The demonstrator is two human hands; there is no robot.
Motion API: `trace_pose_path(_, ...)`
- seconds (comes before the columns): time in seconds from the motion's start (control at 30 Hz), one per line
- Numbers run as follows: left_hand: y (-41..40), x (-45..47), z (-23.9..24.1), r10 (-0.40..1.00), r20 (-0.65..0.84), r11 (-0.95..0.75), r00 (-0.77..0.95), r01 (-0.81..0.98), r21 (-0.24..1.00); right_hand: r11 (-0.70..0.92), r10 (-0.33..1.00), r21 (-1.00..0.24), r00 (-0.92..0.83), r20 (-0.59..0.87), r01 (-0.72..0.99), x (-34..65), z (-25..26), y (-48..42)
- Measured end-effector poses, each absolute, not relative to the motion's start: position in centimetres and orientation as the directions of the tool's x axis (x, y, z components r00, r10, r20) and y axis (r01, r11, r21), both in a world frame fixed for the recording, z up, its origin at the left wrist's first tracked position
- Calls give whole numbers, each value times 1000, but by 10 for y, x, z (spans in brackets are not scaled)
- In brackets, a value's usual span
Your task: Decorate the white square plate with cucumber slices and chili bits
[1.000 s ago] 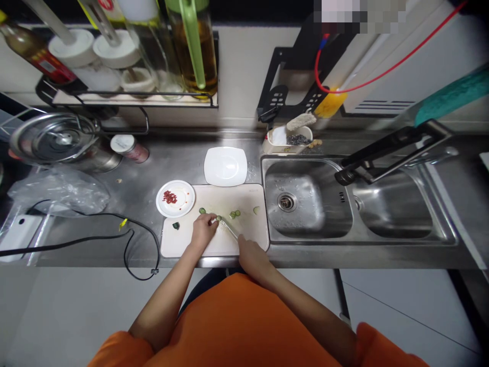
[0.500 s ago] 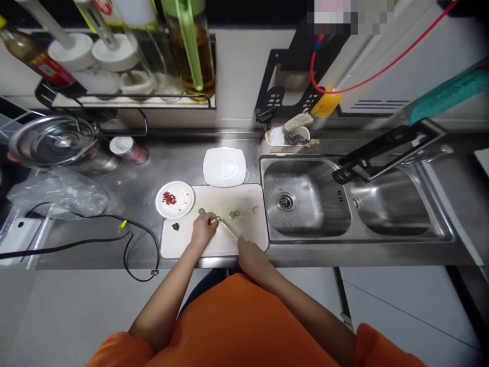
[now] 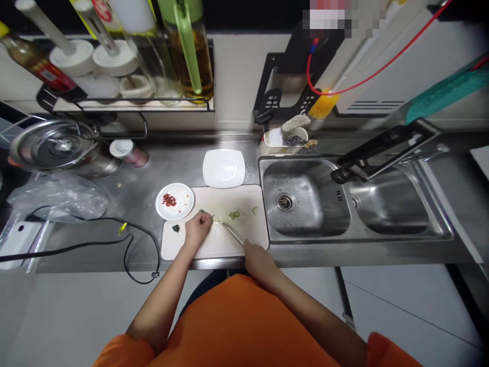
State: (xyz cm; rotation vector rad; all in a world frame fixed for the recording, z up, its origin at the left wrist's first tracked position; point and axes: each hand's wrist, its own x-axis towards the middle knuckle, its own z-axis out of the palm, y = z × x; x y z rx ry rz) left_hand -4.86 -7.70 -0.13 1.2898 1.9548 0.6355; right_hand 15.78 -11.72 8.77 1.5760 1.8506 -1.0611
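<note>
My right hand [image 3: 260, 259] is closed around the handle of a knife [image 3: 234, 234], its blade angled up and left over the pale cutting board [image 3: 250, 237]. Fingers pinched, my left hand [image 3: 197, 229] rests at the board's middle on a small green piece of cucumber, mostly hidden by the fingertips. Fine pale shreds lie between the hand and the blade. Cucumber slices [image 3: 234, 215] sit right of the knife tip, with a thin curved sliver [image 3: 254, 210] farther right. A dark green end piece [image 3: 175, 228] lies left of my left hand.
A round plate [image 3: 185, 193] with chopped red bits overlaps the board's upper left corner. Behind the board stands a white square plate [image 3: 223, 168]. The double sink [image 3: 305, 238] adjoins on the right. A black cable [image 3: 147, 229], plastic bag [image 3: 57, 196] and steel pot [image 3: 103, 162] are leftward.
My left hand has shifted slightly left, away from the blade. The knife and my right hand have drawn back a little to the right and toward me.
</note>
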Motion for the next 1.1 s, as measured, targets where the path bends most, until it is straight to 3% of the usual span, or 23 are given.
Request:
trace_pose_path(0.2,-66,-69,-1,851,-320,511,-417,514,689,38,611,-242,-214,-762,970,160,81,-120)
trace_pose_path(0.5,-68,-67,2,903,-181,414,-390,676,610,25,617,-253,-214,-757,967,161,79,-121)
trace_pose_path(0.57,-61,-61,4,937,-148,336,-316,699,632,9,608,-255,-208,-766,967,161,81,-120)
trace_pose_path(0.67,-45,-41,10,982,-175,171,-69,719,674,-9,593,-260,-204,-779,966,160,84,-119)
trace_pose_path(0.8,-24,-5,15,945,-295,70,144,790,609,-14,589,-245,-190,-785,969,159,84,-119)
trace_pose_path(0.97,-15,22,9,890,-415,57,187,859,509,-14,590,-251,-195,-783,968,159,85,-119)
trace_pose_path(1.1,-15,26,5,887,-426,77,176,854,514,-35,566,-246,-184,-804,969,158,91,-117)
